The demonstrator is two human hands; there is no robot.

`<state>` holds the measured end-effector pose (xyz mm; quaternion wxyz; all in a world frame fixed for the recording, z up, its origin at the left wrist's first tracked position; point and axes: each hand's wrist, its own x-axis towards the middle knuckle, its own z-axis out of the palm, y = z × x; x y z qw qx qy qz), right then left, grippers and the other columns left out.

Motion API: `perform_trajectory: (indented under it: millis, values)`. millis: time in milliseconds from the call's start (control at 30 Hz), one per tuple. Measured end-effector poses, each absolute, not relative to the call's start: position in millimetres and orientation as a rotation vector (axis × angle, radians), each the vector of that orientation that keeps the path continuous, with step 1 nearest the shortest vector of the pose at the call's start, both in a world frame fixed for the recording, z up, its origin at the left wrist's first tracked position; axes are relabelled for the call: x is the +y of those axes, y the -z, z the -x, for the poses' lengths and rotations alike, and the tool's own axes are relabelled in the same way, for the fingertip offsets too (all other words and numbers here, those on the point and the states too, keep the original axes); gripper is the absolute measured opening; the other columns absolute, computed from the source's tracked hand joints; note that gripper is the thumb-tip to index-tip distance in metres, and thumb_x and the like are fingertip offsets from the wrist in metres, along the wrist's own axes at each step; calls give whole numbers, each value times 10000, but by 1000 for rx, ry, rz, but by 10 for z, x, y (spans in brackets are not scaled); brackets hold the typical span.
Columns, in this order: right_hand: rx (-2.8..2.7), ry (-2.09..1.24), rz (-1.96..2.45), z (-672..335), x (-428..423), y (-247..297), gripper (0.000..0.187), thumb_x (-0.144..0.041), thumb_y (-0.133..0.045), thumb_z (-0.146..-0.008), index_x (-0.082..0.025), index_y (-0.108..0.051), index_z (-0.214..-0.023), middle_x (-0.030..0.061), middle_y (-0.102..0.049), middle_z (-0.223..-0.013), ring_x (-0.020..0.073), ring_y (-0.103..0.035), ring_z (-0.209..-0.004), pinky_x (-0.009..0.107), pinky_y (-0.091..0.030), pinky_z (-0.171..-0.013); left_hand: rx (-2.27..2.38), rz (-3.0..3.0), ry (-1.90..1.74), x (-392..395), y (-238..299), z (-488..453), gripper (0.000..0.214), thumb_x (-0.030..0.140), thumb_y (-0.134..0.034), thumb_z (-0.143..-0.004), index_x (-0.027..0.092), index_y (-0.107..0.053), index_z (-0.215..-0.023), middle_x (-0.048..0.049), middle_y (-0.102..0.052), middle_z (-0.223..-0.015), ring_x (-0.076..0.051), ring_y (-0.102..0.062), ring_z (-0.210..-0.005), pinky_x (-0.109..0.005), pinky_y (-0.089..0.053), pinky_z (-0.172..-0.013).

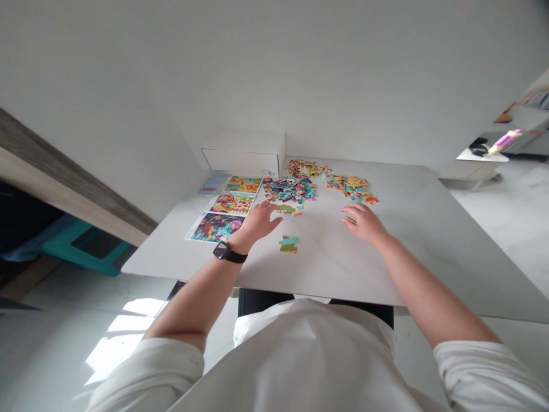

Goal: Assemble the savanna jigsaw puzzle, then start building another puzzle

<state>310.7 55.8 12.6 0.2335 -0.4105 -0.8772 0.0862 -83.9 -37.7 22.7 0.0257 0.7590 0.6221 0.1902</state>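
Several loose jigsaw pieces in bright colours lie in a heap (289, 190) on the white stone tabletop (386, 257), with two more scattered groups (304, 168) (349, 187) beyond it. My left hand (256, 223) rests with spread fingers just short of a small joined green cluster of pieces (286, 209). A black smartwatch (227, 252) sits on that wrist. My right hand (364, 223) lies open, its fingertips over or beside a small piece (351, 218). Between my hands lies a separate green and teal piece group (289, 244).
Printed picture sheets (217, 227) lie left of the heap, and a white cardboard box (242, 151) stands at the far edge against the wall. A teal stool (86, 246) is on the floor at left, and a dark chair back (315, 306) shows at the near edge.
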Motion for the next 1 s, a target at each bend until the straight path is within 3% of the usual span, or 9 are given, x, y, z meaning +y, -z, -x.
perform_trajectory:
  millis: [200, 300, 467, 767, 1000]
  values:
    - [-2474, -281, 1214, -2384, 886, -110, 362, -281, -715, -1003, -252, -774, -1359, 129, -749, -1311, 289, -723, -1146, 440, -572, -1086, 2222, -2166, -492, 229, -215, 1145, 355, 284, -658, -967, 236, -767, -1303, -141, -765, -1296, -307, -763, -1104, -390, -625, -940]
    - [-2492, -271, 1291, -1987, 1063, -84, 324, -289, -733, -1016, -271, -781, -1336, 123, -724, -1335, 280, -723, -1140, 401, -578, -1038, 2206, -2193, -433, 459, -184, 1242, 327, 232, -648, -934, 226, -788, -1230, -145, -788, -1248, -299, -768, -1088, -367, -624, -904]
    - [-2514, -299, 1310, -1544, 1277, -32, 375, -313, -796, -999, -276, -770, -1371, 133, -665, -1403, 292, -707, -1202, 413, -569, -1058, 2094, -2295, -416, 681, -107, 1328, 265, 207, -632, -911, 220, -818, -1099, -133, -825, -1204, -303, -754, -1179, -367, -613, -990]
    - [-2483, -357, 1230, -1344, 1488, 79, 368, -271, -854, -965, -276, -795, -1328, 123, -663, -1326, 284, -672, -1233, 430, -520, -1143, 2076, -2293, -461, 819, 56, 1349, 378, 118, -572, -926, 193, -827, -1195, -153, -808, -1320, -302, -752, -1260, -399, -592, -1103]
    - [-2465, -386, 1173, -1347, 1518, 146, 452, -348, -915, -918, -277, -793, -1347, 117, -659, -1319, 286, -660, -1237, 438, -499, -1170, 2084, -2314, -441, 760, 1, 1302, 299, 191, -591, -976, 214, -829, -1156, -128, -806, -1318, -304, -719, -1303, -422, -573, -1147]
